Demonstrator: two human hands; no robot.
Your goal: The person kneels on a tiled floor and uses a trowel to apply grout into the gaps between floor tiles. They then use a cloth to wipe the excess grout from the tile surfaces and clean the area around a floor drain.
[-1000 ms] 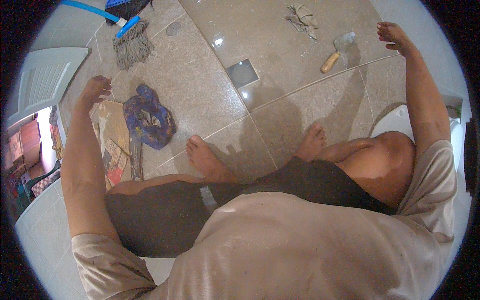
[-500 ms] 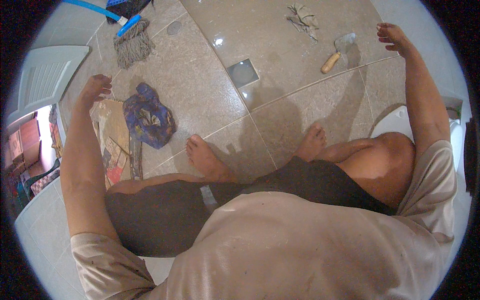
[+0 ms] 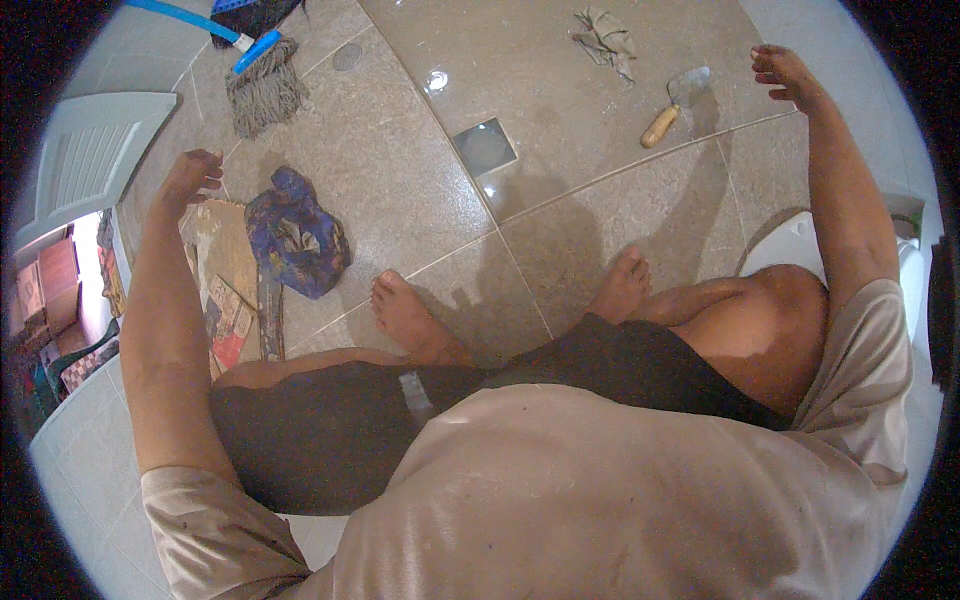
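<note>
My left hand point(image 3: 192, 178) is raised at the left, fingers loosely bent and apart, with nothing in it. Nearest below it are a piece of cardboard point(image 3: 223, 240) and a blue-purple plastic bag point(image 3: 318, 258) with something greyish in its opening. At the far right my right hand point(image 3: 785, 77) is held up too, its fingers slightly curled and apart, holding nothing. On the wet floor to its left lies a trowel point(image 3: 686, 88) with a wooden handle. Beyond the trowel is a crumpled greyish cloth point(image 3: 606, 44).
A square floor drain point(image 3: 486, 147) sits in the tiled floor point(image 3: 400, 160). A mop point(image 3: 264, 88) with a blue handle rests at the upper left, near a louvred white door point(image 3: 105, 150). Beside my right knee is a white plastic object point(image 3: 785, 245).
Almost nothing differs. My right arm has shifted very slightly to the left; my left hand and the things on the floor stay in place.
</note>
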